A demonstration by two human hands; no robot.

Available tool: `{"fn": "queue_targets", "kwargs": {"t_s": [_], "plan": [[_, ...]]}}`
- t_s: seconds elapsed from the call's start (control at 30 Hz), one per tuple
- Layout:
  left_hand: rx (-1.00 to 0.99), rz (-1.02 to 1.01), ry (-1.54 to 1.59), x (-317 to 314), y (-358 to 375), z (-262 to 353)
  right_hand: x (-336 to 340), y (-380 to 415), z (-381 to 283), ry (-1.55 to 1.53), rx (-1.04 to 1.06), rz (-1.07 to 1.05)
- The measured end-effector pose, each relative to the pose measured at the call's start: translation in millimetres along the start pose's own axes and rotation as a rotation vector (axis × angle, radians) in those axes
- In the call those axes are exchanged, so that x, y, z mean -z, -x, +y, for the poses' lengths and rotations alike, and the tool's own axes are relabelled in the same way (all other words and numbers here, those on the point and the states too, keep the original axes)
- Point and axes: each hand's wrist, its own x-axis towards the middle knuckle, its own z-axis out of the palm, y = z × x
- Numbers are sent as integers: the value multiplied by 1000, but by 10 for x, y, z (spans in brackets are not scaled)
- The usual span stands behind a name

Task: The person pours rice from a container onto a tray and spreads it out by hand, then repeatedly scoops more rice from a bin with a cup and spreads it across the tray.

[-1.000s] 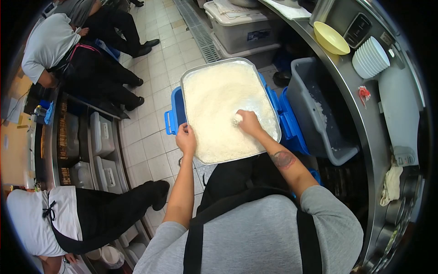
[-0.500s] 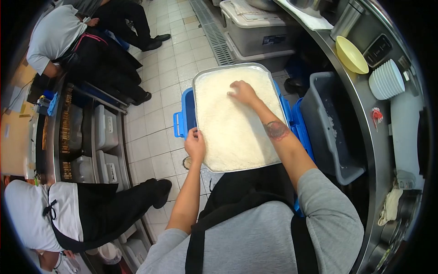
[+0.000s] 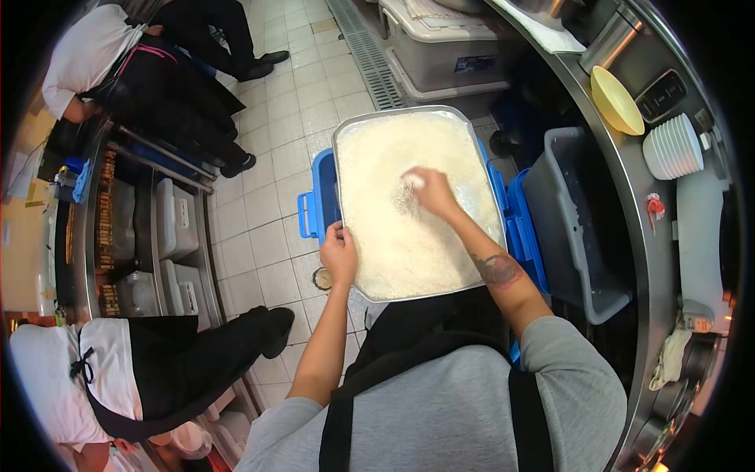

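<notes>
A large metal tray (image 3: 339, 177) spread with white, crumb-like grains (image 3: 409, 259) lies in front of my body, on top of a blue bin (image 3: 324, 193). My left hand (image 3: 338, 253) is closed around the tray's left rim, thumb on the upper side. Over the middle of the tray, my right hand (image 3: 432, 191) is curled with a clump of the white grains in its fingers. Loose grains fall below it, smeared by motion. A bare shiny patch of metal shows to the right of that hand.
On the right stands a grey tub (image 3: 574, 228) beneath a steel counter with a yellow bowl (image 3: 616, 101) and stacked white bowls (image 3: 673, 148). Lidded boxes (image 3: 444, 59) are ahead. At the left, co-workers in dark aprons stand by shelving; one person's leg (image 3: 228, 338) reaches toward me.
My right hand has moved toward me and slightly right, from fingers lowered onto the grains to curled around some, with grains dropping. My left hand stays on the rim.
</notes>
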Motion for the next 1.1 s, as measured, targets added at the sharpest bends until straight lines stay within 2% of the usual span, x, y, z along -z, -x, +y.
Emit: {"fn": "queue_targets", "kwargs": {"t_s": [0.03,0.07,0.13,0.17,0.23,0.27,0.33,0.4,0.57,0.63,0.7,0.77,0.8,0.87,0.93,1.1], "plan": [[12,-10,1,3,7,3,75,-63,-89,-181,-153,99],[14,-8,3,3,12,-6,134,-129,-142,-178,-152,97],[6,-8,4,-7,6,-14,227,-238,-215,-348,35,109],[2,-9,6,-15,-1,-15,242,-262,-252,-347,37,113],[-6,11,-27,-21,3,-25,202,-305,-330,10,250,155],[-9,8,-26,-18,7,-25,129,-322,-339,11,248,160],[-19,9,-20,-18,5,-17,-131,-376,-303,240,135,212],[-20,4,-15,-24,11,-36,-485,-420,-263,331,105,155],[-40,9,-14,-23,9,-54,-1330,-391,-77,745,331,198],[-47,20,-12,-37,6,-73,-1427,-471,35,765,360,230],[-44,7,-20,-22,4,-39,-1347,-542,56,790,383,258],[-17,-11,-36,-10,9,-18,-1165,-644,122,908,238,233],[-23,-11,-37,-12,3,-11,-1084,-701,207,962,207,311],[-39,-3,-20,-5,13,-16,-879,-742,370,947,96,316],[-42,3,-18,6,21,-11,-683,-676,493,847,67,418],[-61,15,-36,-15,9,-39,-342,-194,567,710,112,468]]}}
